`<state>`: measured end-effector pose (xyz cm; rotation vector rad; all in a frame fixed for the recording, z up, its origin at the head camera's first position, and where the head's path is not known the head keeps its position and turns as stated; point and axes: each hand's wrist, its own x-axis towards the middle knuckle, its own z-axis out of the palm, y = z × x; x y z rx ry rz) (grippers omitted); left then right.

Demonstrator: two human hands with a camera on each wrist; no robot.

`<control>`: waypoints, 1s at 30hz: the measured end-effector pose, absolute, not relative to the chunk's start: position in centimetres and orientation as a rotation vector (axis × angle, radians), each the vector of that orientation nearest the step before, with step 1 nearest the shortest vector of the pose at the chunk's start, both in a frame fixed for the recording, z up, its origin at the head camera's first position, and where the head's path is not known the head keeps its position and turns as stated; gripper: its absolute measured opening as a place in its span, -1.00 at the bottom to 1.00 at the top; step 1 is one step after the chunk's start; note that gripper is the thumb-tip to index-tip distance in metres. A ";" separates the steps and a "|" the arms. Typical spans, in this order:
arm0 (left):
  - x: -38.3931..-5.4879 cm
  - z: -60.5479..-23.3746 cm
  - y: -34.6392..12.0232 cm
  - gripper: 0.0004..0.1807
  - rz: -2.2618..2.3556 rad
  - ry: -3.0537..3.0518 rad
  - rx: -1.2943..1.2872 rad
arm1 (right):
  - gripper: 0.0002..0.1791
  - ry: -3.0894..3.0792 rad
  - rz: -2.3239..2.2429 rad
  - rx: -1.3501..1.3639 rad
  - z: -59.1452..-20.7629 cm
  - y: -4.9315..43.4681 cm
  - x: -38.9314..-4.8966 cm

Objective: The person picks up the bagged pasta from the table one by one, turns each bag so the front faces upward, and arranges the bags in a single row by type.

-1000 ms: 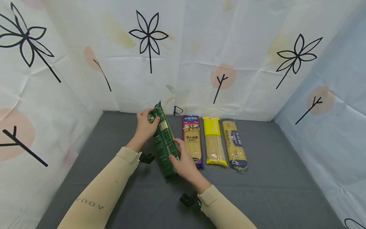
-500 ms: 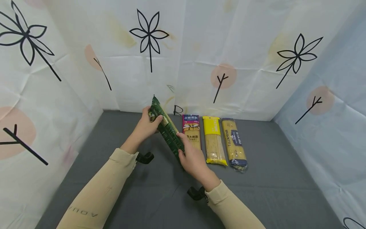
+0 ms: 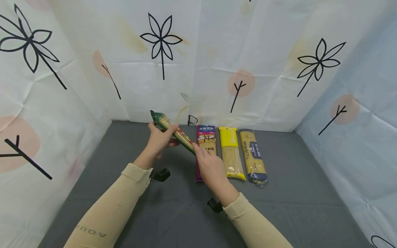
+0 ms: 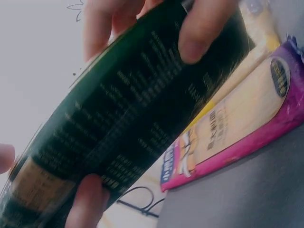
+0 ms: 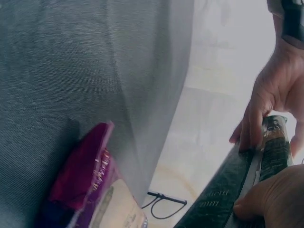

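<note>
A green pack of spaghetti (image 3: 167,123) is held above the table between both hands, slanting from upper left to lower right. My left hand (image 3: 154,142) grips its upper left part, thumb on the near side. My right hand (image 3: 211,169) pinches the lower right end. In the left wrist view, the pack's dark green printed back (image 4: 128,109) faces the camera, with fingers on both edges. Behind the right hand, a purple-edged pasta pack (image 3: 207,139) lies on the table, partly covered.
To its right lie a yellow-ended noodle pack (image 3: 231,151) and a blue-and-yellow spaghetti pack (image 3: 253,155), side by side on the grey table (image 3: 297,193). A patterned white cloth (image 3: 211,51) stands as a wall behind and along both sides.
The green pack has rolled and tilted from steep to flatter, its upper end swinging left and its front edge turning upward. My right hand has moved right and up with its end.
</note>
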<state>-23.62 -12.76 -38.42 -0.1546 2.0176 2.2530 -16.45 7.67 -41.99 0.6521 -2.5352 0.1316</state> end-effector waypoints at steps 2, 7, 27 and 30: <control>-23.6 -38.6 -12.5 0.18 2.291 2.014 -0.195 | -0.29 -2.514 0.116 0.669 -42.2 7.5 -16.4; -23.5 -39.2 -12.3 0.11 2.341 1.987 -0.283 | -0.26 -2.518 0.135 0.702 -42.5 7.2 -16.2; -24.0 -40.5 -13.4 -0.23 2.445 1.954 -0.222 | -0.32 -2.515 0.278 0.705 -43.3 7.2 -15.9; -24.1 -40.5 -13.6 -0.26 2.449 1.928 -0.218 | -0.32 -2.568 0.368 0.687 -43.3 7.5 -15.8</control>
